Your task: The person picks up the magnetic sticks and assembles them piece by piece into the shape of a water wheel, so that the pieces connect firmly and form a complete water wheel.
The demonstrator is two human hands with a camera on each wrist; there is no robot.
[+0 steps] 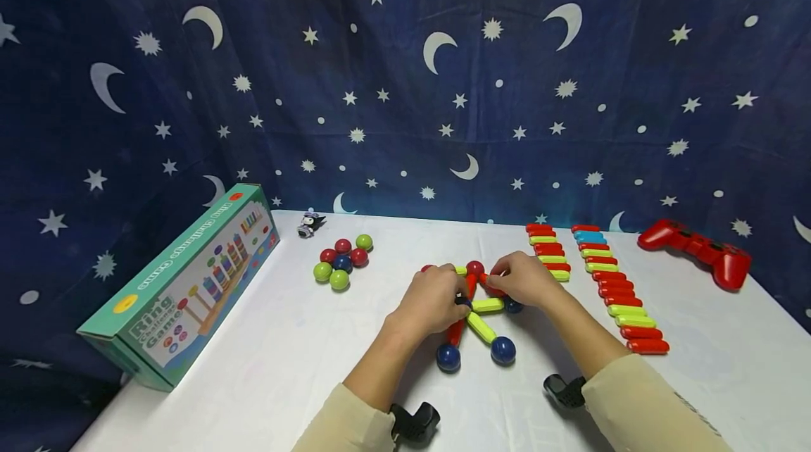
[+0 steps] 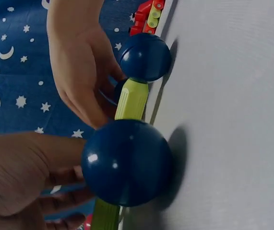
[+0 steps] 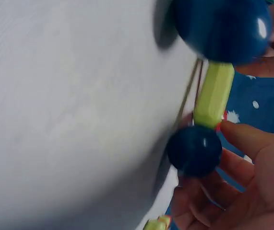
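Observation:
A ball-and-rod figure lies on the white table in front of me. Blue balls point(image 1: 503, 350) and a red ball point(image 1: 475, 268) join its yellow-green rods point(image 1: 488, 305) and red rods point(image 1: 455, 332). My left hand point(image 1: 434, 300) grips the figure at its middle blue ball point(image 1: 464, 302), whose far side the fingers partly cover. From the other side my right hand point(image 1: 526, 279) pinches a red rod point(image 1: 491, 286) close to the red ball. Just under that hand is another blue ball point(image 1: 513, 305). In the right wrist view, fingers curl behind a blue ball point(image 3: 194, 151).
Loose red, green and blue balls point(image 1: 340, 279) cluster at the left, near a small toy figure point(image 1: 309, 224). A game box point(image 1: 184, 290) stands at far left. Two columns of rods point(image 1: 617, 283) and a red game controller point(image 1: 697, 253) lie at right. A starry curtain point(image 1: 405, 86) hangs behind.

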